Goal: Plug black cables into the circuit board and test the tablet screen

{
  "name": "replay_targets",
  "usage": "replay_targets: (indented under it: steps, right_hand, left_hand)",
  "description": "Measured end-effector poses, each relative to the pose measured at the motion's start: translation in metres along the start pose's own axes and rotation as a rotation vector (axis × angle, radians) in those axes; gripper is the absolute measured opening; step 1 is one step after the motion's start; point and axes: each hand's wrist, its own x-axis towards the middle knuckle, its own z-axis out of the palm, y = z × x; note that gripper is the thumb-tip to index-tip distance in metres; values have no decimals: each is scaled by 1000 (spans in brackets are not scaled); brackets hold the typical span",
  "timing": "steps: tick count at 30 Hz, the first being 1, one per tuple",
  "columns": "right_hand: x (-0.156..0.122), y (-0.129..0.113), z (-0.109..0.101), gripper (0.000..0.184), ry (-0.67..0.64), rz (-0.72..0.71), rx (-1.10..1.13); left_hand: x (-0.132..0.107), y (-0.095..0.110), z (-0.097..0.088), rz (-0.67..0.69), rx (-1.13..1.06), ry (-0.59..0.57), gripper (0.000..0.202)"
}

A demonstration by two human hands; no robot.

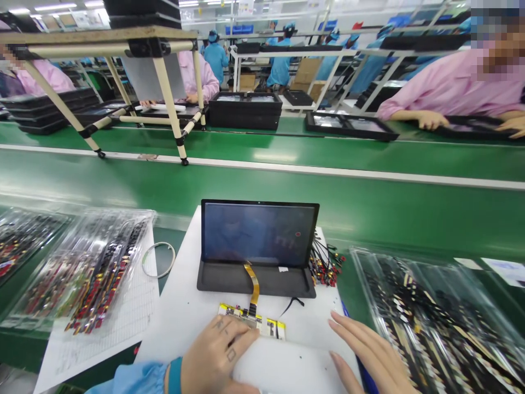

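A tablet screen [258,232] stands tilted up in a black tray [250,282]. From its lower edge an orange flex cable [253,284] runs down to a circuit board [273,327] with yellow tape. My left hand [219,350] has its fingers curled over the board's left part and near edge, covering some of it. My right hand [369,355] is open, fingers spread and holding nothing, over the right side of the white work board [291,364]. Beneath it a blue object [365,372] shows in part. A short black cable [293,303] lies right of the flex cable.
Clear trays of cables and small boards lie left [94,262] and right [435,317]. A cable bundle [326,262] sits beside the screen. A white ring [159,260] lies left. Across the green conveyor [328,156], a rack [164,98] stands and people in pink work.
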Motion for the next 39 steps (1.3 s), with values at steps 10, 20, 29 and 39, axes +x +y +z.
replay_targets:
  steps: [10, 20, 29, 39]
  right_hand:
    - [30, 8, 24, 50, -49, 328, 122]
    - [105, 41, 63, 49, 62, 117, -51]
    - [112, 30, 59, 45, 130, 109, -44]
    - [48, 6, 32, 32, 11, 280, -4]
  left_hand:
    - [-9, -6, 4, 19, 35, 63, 59]
    - [-30, -29, 11, 76, 79, -5, 60]
    - [-27, -25, 9, 36, 14, 61, 59]
    - [-29, -19, 7, 46, -30, 33, 57]
